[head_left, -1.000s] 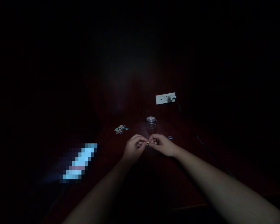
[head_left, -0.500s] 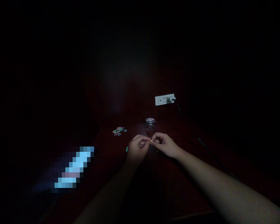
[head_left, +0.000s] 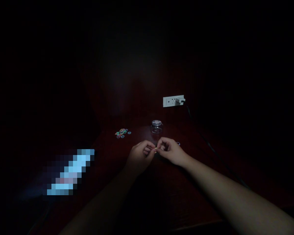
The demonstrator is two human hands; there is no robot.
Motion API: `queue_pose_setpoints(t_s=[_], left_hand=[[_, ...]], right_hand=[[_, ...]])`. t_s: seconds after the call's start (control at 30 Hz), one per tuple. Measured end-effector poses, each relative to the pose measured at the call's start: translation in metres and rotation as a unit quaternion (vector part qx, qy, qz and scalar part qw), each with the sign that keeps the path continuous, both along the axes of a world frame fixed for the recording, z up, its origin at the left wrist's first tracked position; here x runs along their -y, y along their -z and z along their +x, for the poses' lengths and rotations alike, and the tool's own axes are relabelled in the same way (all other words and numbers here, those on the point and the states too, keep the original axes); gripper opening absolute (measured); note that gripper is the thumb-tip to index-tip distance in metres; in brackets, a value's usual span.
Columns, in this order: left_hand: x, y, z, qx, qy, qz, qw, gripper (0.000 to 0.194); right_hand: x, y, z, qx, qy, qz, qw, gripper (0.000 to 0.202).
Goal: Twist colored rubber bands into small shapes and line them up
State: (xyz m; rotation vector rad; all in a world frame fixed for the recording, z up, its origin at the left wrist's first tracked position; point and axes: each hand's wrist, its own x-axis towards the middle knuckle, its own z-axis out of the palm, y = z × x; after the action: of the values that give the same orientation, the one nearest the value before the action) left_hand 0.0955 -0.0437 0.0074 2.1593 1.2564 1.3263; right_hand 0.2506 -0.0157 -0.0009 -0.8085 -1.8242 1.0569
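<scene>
Between the fingertips of both hands is a small yellow elastic band (head_left: 155,149), mostly covered by the fingers. My left hand (head_left: 140,155) pinches it from the left, thumb and forefinger together. From the other side my right hand (head_left: 171,150) pinches it too, its fingers curled. A pale blue ring-shaped band (head_left: 178,143) shows just behind the right hand, partly hidden. Beyond the hands stands a clear jar (head_left: 156,127) with its lid on. A loose pile of coloured elastic bands (head_left: 122,133) lies to the left of the jar.
The dark red table (head_left: 176,189) is dimly lit. A white wall socket (head_left: 173,101) with a plugged-in charger is at the back right, its cable (head_left: 212,147) running down the right side. At left glows a pixelated bright screen (head_left: 74,171).
The camera view has shifted a little, moving the jar, pile and socket upward. Both hands keep their pinch on the yellow band. A green item beside the left hand no longer shows.
</scene>
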Motion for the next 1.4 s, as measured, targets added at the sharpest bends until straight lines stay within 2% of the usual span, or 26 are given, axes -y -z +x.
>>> queue_pose_setpoints(t_s=[0.37, 0.77, 1.07, 1.3, 1.4], left_hand=[[-0.0031, -0.0013, -0.0027, -0.018, -0.007, 0.026, 0.999, 0.011], [-0.0019, -0.0040, -0.0064, -0.025, 0.003, 0.041, 0.999, 0.010], [0.0024, -0.0067, -0.0060, -0.016, 0.033, 0.022, 0.999, 0.012], [0.0003, -0.0039, -0.0078, -0.009, 0.042, -0.059, 0.997, 0.015], [-0.0015, -0.0022, -0.0082, -0.004, 0.042, -0.062, 0.997, 0.014]], right_hand=[[0.0007, -0.0007, 0.0005, 0.028, -0.012, -0.013, 0.999, 0.023], [-0.0022, -0.0010, 0.0009, 0.029, 0.028, 0.003, 0.999, 0.025], [-0.0027, -0.0025, 0.0011, 0.019, 0.034, 0.020, 0.999, 0.021], [0.0009, -0.0063, 0.0012, 0.006, 0.024, 0.016, 1.000, 0.021], [-0.0001, -0.0058, 0.0009, 0.009, 0.024, 0.020, 0.999, 0.022]])
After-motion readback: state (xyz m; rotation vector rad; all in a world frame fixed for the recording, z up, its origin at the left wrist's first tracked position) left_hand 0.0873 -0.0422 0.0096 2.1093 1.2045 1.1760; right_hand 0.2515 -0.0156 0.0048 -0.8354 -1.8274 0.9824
